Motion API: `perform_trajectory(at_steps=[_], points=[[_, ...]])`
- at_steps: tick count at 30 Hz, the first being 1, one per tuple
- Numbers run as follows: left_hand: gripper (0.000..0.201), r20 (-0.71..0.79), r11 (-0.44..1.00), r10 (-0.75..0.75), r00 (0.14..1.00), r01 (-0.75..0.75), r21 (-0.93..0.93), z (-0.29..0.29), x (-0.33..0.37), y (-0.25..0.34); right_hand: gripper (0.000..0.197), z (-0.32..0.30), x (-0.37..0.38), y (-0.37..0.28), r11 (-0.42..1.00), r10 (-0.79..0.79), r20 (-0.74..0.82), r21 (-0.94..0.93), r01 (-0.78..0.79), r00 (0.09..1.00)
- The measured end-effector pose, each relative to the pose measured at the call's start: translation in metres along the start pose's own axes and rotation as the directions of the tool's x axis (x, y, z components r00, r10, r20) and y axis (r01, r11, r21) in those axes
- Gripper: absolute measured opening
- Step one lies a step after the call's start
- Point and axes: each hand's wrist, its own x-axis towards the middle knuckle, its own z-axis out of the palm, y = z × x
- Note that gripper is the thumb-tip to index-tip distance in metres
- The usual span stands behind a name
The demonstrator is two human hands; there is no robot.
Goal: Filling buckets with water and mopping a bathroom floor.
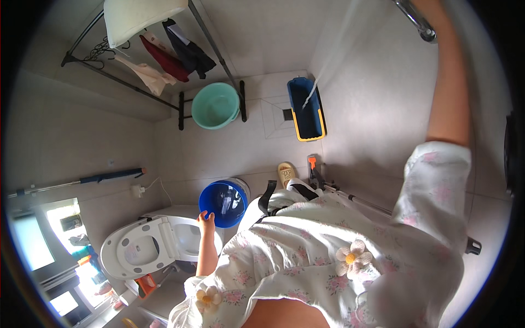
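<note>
And up at half past one, the right hand is nearly out of frame: only wrist and heel show, beside the chrome fitting, itself cut by the top edge. With its fingers out of sight, I can't tell how that grip stands. Here's the water, a thin jet slanting in from twelve to one, straight into the yellow-rimmed blue tub at one o'clock; the level inside is too dark to judge.

Over to half past seven: the left hand covers the edge of the blue bucket, its grip loose, thumb and fingers parted; contact with the rim I can't make out. Glossy reflections muddle the bucket's contents. A blur near five o'clock is unreadable too.

On to writing: the label on the toilet at eight is too small to read, and the tan slipper just below centre carries a dark raised mark.

The room, then: grey tiled floor, a square drain at the tub's nine o'clock side. At eleven, a mint basin sits beneath a rack of hanging clothes. A long pole lies toward nine, and around eight the window glares white.
</note>
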Motion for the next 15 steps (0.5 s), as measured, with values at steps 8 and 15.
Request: perform_trajectory(at_steps=[8,15], points=[[0.04,0.067,0.948,0.139,0.988,-0.153,0.278,-0.006,0.009,-0.003,0.043,-0.007,-0.316,0.006,0.953,0.135,0.856,0.026,-0.301,0.499],[0.04,0.266,0.875,0.305,0.914,-0.379,0.3,-0.001,0.023,0.06,0.044,-0.131,-0.57,0.084,0.878,0.45,0.641,-0.446,-0.176,0.621]])
